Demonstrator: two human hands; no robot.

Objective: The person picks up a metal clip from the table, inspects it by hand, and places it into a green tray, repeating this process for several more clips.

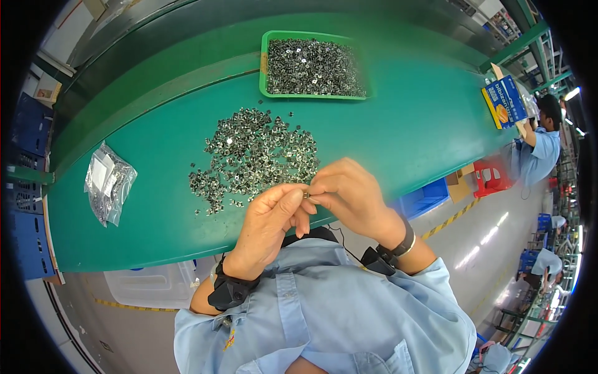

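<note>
Between my two hands, just in front of my body over the near edge of the green table (pixel 398 134), is a small metal part (pixel 306 195). My left hand (pixel 271 215) pinches it between thumb and forefinger. From the other side the fingertips of my right hand (pixel 350 192) close on the same piece. Its exact shape is too small to make out. Right beyond my hands a loose pile of small shiny metal parts (pixel 252 153) spreads over the table top. Farther back stands a green tray (pixel 311 96) heaped with more such parts.
A clear plastic bag (pixel 110 181) of parts lies at the left. At the far right end are a blue and yellow box (pixel 506 103) and a seated co-worker (pixel 543 146). A blue bin (pixel 423 199), a red stool (pixel 491 179) and a clear tub (pixel 152 283) stand below table height.
</note>
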